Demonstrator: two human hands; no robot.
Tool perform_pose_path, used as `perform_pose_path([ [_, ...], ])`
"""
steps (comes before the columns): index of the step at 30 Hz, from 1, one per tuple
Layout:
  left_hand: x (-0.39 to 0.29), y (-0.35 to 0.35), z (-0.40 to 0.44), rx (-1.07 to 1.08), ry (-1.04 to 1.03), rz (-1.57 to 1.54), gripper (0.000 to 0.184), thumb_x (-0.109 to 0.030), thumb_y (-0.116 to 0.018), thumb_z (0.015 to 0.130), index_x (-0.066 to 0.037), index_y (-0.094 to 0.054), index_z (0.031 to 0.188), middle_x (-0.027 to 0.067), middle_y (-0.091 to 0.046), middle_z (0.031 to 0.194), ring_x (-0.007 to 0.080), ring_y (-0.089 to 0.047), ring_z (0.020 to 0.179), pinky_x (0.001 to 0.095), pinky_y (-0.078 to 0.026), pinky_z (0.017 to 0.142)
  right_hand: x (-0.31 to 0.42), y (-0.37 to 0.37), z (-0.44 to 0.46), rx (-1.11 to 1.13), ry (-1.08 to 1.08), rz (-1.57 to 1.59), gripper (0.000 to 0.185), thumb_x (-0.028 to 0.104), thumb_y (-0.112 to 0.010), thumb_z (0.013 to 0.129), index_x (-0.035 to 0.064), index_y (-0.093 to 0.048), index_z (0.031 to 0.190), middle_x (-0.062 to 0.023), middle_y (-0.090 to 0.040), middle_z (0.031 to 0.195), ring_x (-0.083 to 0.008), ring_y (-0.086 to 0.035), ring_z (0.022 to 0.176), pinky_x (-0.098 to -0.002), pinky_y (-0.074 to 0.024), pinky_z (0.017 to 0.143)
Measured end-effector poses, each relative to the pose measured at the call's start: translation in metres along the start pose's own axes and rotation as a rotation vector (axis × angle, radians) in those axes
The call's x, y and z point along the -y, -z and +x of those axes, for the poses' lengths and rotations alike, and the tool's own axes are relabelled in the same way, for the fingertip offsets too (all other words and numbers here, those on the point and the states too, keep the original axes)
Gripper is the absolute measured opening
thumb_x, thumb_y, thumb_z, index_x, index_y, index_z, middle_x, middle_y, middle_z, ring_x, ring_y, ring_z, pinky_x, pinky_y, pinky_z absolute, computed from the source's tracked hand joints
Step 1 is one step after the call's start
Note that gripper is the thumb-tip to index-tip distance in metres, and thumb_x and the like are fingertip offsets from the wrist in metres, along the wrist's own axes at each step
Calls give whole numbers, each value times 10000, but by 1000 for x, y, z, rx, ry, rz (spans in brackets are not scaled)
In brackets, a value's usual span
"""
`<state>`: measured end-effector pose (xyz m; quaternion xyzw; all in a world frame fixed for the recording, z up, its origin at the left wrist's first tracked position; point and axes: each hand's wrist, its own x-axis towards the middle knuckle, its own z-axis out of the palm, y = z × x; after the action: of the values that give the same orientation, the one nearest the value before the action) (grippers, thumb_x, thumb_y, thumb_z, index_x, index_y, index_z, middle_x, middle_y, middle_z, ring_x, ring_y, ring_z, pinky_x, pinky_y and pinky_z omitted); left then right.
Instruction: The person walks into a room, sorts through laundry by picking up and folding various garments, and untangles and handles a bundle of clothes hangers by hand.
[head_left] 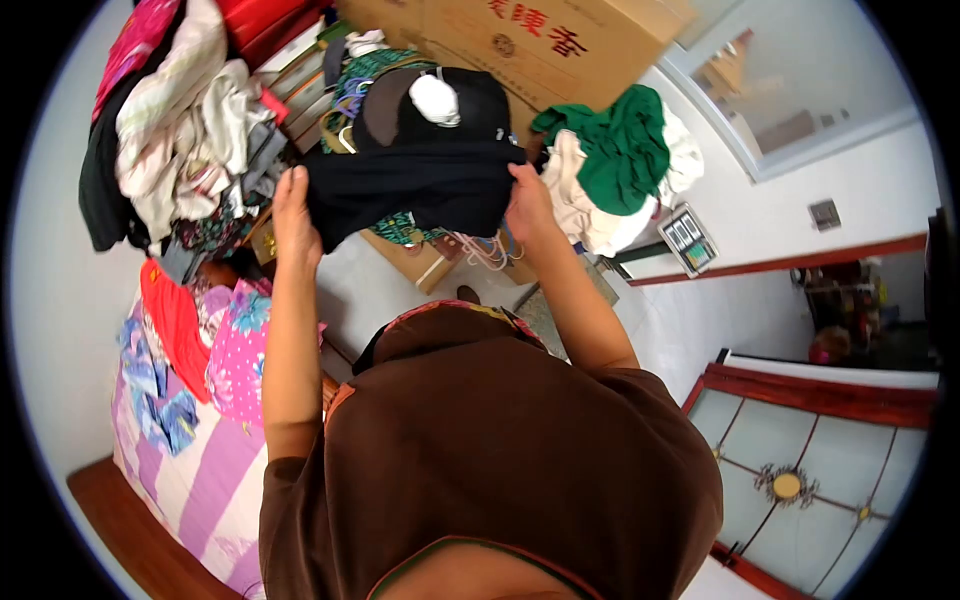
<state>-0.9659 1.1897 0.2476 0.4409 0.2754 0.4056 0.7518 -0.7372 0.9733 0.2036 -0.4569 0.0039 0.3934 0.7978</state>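
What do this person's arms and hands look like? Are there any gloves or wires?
The left hand and right hand are bare, with no gloves or cables in sight. I see no watch or bracelet either. The forearms are uncovered below the short, plain brown sleeves.

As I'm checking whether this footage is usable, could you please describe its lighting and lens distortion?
In the head view, black rounded edges and fisheye stretching; in the same view, the held black cloth is so dark that folds barely show, the white patch above it looks nearly washed out, and the doorway is dim, its contents hard to make out.
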Motion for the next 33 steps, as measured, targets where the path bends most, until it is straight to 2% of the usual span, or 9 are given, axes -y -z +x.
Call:
perform_pose_path([
  [5, -18, 5, -9, 69, -158, 14, 234, -199, -569, 953, -19, -583, 1101, 38, -626, 1062, 125, -584, 972, 264, -443, 901, 24, -16, -34, 220, 132, -22, 354, 166, -375, 975, 46, -466, 1295, -78, -610, 1185, -188, -599, 1065, -340, -474, 931],
  [8, -19, 3, -5, -67, -349, 217, 269, -162, -537, 965, 15, -566, 1166, 74, -557, 1221, 142, -502, 1112, 272, -345, 1000, 27, -9, -36, 240, 150, -15, 263, 154, -415, 973, 44, -519, 1187, -55, -620, 1141, -159, -605, 1025, -330, -481, 893],
  [12, -38, -7, -14, 31, -422, 250, 267, -153, -484, 979, 34, -565, 1151, 117, -507, 1326, 162, -465, 1192, 295, -313, 1045, 25, 7, -31, 210, 226, -181, 216, 171, -440, 972, 30, -555, 1089, -42, -620, 1094, -139, -569, 1046, -303, -438, 922],
  [13, -37, -1, -11, 93, -449, 259, 334, -209, -485, 989, 12, -513, 1239, 118, -582, 1189, 148, -572, 1013, 282, -440, 920, 25, 7, -33, 201, 277, -226, 226, 179, -436, 975, 27, -557, 1091, -40, -619, 1090, -138, -562, 1049, -301, -431, 927],
  [16, -44, 2, -17, 122, -389, 216, 248, -211, -485, 994, 2, -557, 1097, 89, -625, 1092, 138, -602, 918, 276, -476, 856, 37, -9, -52, 152, 549, -317, 256, 204, -421, 981, 24, -561, 1098, -37, -614, 1095, -141, -554, 1036, -303, -413, 944],
  [19, -38, 13, -12, 68, -372, 221, 218, -174, -532, 975, 19, -593, 1056, 58, -638, 1003, 93, -574, 852, 237, -455, 817, 47, -8, -63, 403, 343, -181, 284, 230, -406, 990, 30, -547, 1134, -36, -610, 1121, -147, -561, 1046, -314, -413, 951],
  [23, -21, 8, -10, -33, -281, 293, 213, -186, -567, 960, 10, -624, 1023, -8, -604, 896, 57, -539, 806, 207, -446, 761, 10, 5, -48, 338, 153, -57, 218, 236, -455, 980, 82, -561, 1092, 1, -599, 1037, -103, -563, 956, -281, -443, 884],
  [31, 8, -8, -14, -85, -224, 395, 291, -219, -566, 959, 39, -618, 1084, 33, -636, 968, 69, -565, 840, 218, -462, 775, -44, 12, -45, 237, -136, 216, 186, 234, -440, 1000, 132, -514, 1138, -34, -617, 1120, -181, -607, 1022, -350, -484, 901],
  [33, 13, -33, -29, -128, -333, 655, 362, -224, -547, 966, 65, -582, 1181, 87, -641, 1062, 127, -576, 941, 267, -458, 863, -40, -5, -55, 245, -173, 244, 167, 233, -456, 994, 148, -517, 1124, -25, -611, 1117, -176, -596, 1034, -349, -476, 908],
])
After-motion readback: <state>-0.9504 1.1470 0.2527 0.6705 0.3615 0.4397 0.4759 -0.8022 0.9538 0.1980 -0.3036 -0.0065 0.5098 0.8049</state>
